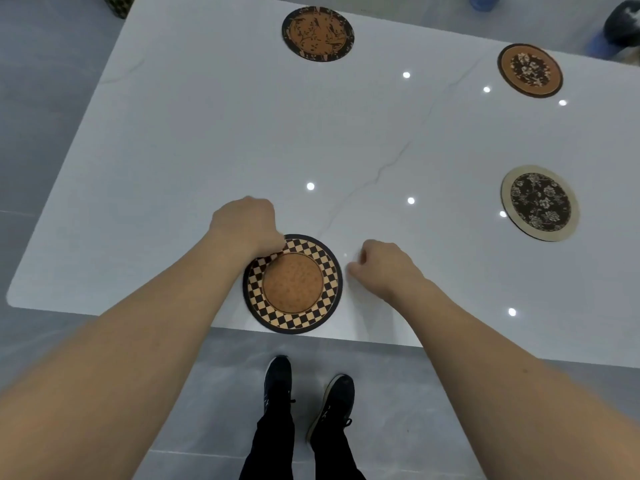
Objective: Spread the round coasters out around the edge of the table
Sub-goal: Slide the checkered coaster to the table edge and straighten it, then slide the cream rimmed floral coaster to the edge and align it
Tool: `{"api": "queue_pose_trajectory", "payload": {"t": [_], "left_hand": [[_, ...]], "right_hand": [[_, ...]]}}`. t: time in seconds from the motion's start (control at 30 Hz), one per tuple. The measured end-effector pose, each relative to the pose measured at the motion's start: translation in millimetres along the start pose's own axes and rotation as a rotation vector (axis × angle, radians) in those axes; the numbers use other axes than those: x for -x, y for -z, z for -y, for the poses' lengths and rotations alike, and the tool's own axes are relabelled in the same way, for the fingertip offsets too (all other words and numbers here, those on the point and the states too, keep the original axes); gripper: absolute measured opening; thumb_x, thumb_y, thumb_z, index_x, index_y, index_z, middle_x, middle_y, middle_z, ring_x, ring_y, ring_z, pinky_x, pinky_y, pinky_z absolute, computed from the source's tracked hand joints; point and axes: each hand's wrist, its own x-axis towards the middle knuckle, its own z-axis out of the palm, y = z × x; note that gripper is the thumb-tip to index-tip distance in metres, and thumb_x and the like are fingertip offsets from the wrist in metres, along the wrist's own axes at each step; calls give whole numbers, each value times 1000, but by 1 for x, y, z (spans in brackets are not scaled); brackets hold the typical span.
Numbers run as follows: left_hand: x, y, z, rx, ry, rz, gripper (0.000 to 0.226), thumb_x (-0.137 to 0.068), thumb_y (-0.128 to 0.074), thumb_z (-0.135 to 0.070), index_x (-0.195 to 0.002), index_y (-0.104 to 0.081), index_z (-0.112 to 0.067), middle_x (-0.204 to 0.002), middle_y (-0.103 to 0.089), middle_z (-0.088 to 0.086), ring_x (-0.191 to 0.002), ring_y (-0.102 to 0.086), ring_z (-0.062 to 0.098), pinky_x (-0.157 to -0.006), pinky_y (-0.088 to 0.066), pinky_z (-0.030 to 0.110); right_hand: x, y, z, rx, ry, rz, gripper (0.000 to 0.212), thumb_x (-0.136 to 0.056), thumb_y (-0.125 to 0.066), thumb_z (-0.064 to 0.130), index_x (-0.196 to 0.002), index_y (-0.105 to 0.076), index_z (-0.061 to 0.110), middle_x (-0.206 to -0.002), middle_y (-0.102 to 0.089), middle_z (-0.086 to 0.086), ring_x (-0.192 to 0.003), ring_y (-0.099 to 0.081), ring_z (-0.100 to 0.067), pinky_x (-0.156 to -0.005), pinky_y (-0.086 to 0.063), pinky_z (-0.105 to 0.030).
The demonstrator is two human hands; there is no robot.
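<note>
A round checkered coaster (293, 285) with a brown middle lies flat at the near edge of the white table (194, 140), its rim slightly over the edge. My left hand (246, 226) rests on the coaster's upper-left rim with its fingers curled down onto it. Just right of the coaster, my right hand (381, 268) hovers with loosely curled fingers and holds nothing. Three more coasters lie along the table's edges: an orange one with a dark rim (318, 33) at the far side, an orange one with a floral middle (530, 71) at far right, and a dark floral one with a pale rim (540, 203) at right.
The grey tiled floor (398, 403) lies below the table's near edge, where my two dark shoes (308, 396) stand. A dark patterned object (119, 3) sits past the far-left corner. Blue and dark shapes (620, 26) show past the far-right edge.
</note>
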Motion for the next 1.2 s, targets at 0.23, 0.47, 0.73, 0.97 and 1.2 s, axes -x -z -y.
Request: {"api": "queue_pose_trajectory", "payload": {"t": [0.23, 0.47, 0.73, 0.97, 1.2], "left_hand": [[2, 4, -75, -38, -245, -208, 48, -90, -51, -35, -129, -47, -8, -130, -48, 13, -112, -48, 33, -80, -46, 41], [-1, -1, -160, -120, -353, -207, 50, -90, -50, -37, -131, -45, -8, -138, -43, 12, -116, -44, 34, -81, -44, 41], [-7, 2, -260, -177, -456, -206, 50, -91, -49, -39, -131, -45, -8, -140, -42, 12, -119, -44, 34, -84, -45, 43], [-42, 6, -324, -214, -525, -185, 48, -90, -50, -37, -127, -47, -6, -137, -44, 13, -117, -45, 36, -85, -46, 45], [-117, 17, -377, -97, -529, -156, 52, -87, -53, -38, -130, -47, -8, -137, -45, 11, -120, -45, 34, -87, -45, 46]], "right_hand": [[27, 30, -60, 10, -11, -207, 51, -88, -50, 28, -135, -39, 12, -133, -46, -10, -116, -47, -31, -89, -45, -40], [58, 54, -140, 16, -122, -284, 61, -87, -50, 28, -143, -30, 15, -142, -39, -8, -122, -41, -29, -96, -42, -40], [70, 81, -234, -34, -218, -322, 62, -88, -49, 30, -144, -27, 14, -143, -37, -9, -122, -41, -30, -95, -42, -40], [49, 98, -282, -94, -288, -341, 61, -88, -49, 27, -144, -30, 12, -141, -40, -11, -120, -42, -30, -94, -43, -40], [-7, 125, -316, -281, -383, -390, 57, -87, -51, 25, -140, -35, 13, -138, -41, -10, -122, -40, -30, -93, -40, -40]]}}
